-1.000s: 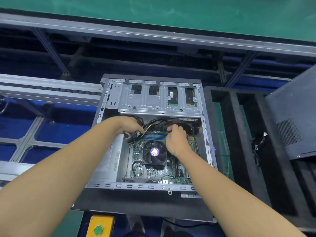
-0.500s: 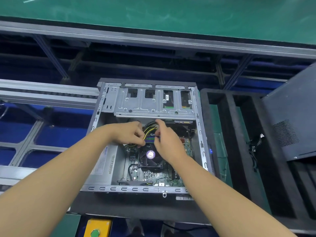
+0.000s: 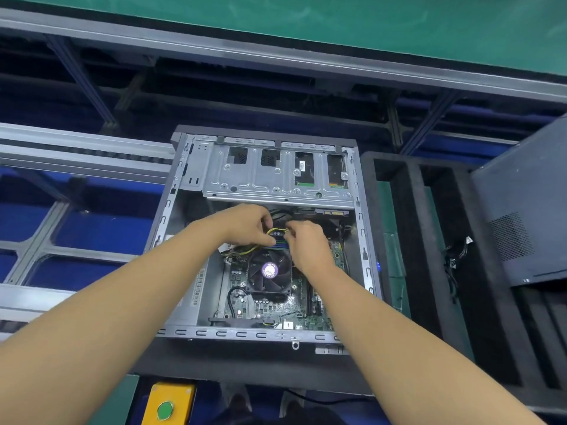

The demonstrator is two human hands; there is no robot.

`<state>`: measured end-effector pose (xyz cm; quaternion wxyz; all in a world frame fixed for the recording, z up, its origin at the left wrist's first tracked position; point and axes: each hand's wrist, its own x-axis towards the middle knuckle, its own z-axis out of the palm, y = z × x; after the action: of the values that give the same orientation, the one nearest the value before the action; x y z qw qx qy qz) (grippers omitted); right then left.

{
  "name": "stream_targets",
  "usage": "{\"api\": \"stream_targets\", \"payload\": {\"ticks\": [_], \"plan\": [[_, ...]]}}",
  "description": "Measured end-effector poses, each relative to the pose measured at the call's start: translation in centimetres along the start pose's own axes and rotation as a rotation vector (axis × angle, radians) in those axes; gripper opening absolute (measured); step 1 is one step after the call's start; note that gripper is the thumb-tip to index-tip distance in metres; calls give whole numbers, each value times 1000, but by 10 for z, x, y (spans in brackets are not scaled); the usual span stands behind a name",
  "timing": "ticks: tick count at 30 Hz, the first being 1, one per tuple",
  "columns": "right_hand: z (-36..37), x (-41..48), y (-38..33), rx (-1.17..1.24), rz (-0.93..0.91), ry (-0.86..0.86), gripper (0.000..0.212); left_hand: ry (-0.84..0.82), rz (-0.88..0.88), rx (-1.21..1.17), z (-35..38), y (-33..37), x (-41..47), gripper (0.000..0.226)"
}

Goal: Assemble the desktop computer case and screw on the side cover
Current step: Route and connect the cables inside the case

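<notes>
An open desktop computer case (image 3: 239, 334) lies on its side on an assembly line, long axis running away from the worker, motherboard facing up. The dark side cover (image 3: 521, 204) leans well apart to the right, beyond a black foam tray (image 3: 411, 228) that sits between it and the case; the right hand is the nearer to it, and the cover would likely have to cross that tray. The space above the case's open face looks free, bounded by its slotted metal rails. Inside, a drive cage (image 3: 276, 182) spans the far end and a CPU fan (image 3: 269, 269) sits mid-board. Between them, the left hand (image 3: 245, 225) and right hand (image 3: 306, 245) meet, fingers curled, both pinching a yellow-and-black cable bundle (image 3: 277, 232), apparently tidying wiring before closing up.
</notes>
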<state>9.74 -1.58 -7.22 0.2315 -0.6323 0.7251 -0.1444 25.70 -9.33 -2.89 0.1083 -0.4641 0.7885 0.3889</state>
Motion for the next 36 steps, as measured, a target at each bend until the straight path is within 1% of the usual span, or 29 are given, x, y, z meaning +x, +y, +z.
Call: {"api": "stream_targets", "payload": {"ticks": [3, 5, 7, 9, 11, 12, 16, 18, 20, 23, 24, 27, 30, 33, 36], "plan": [[0, 5, 2, 45, 43, 0, 22, 65, -25, 45, 5, 3, 6, 29], [2, 8, 3, 26, 33, 3, 20, 126, -75, 31, 6, 0, 10, 41], [4, 12, 3, 14, 28, 16, 18, 77, -153, 36, 7, -5, 12, 43], [7, 14, 3, -6, 30, 14, 18, -27, -204, 57, 7, -7, 14, 36], [9, 17, 4, -14, 36, 6, 16, -72, -202, 109, 2, -5, 17, 27], [9, 18, 4, -12, 42, 1, 16, -75, -194, 131, -1, -4, 20, 26], [10, 20, 4, -5, 70, -33, 20, -151, -199, 189, -3, -1, 37, 32], [10, 21, 5, 20, 86, -48, 25, -155, -216, 203, 1, -4, 44, 34], [10, 23, 5, 42, 93, -55, 28, -172, -229, 180, 2, -6, 50, 33], [10, 25, 4, 31, 67, -70, 24, -218, -239, 60, 4, -12, 56, 29], [10, 26, 4, 6, 51, -76, 26, -201, -231, 11, 5, -14, 58, 27], [11, 28, 5, -89, -3, -76, 30, -79, -197, -75, 6, -16, 58, 30], [16, 32, 7, -166, -37, -50, 31, -74, -166, -153, 5, -20, 59, 19], [20, 34, 9, -221, -68, -16, 31, -150, -160, -95, 3, -24, 58, 21], [23, 36, 10, -279, -67, -6, 31, -132, -131, 29, 0, -23, 52, 19]]}}
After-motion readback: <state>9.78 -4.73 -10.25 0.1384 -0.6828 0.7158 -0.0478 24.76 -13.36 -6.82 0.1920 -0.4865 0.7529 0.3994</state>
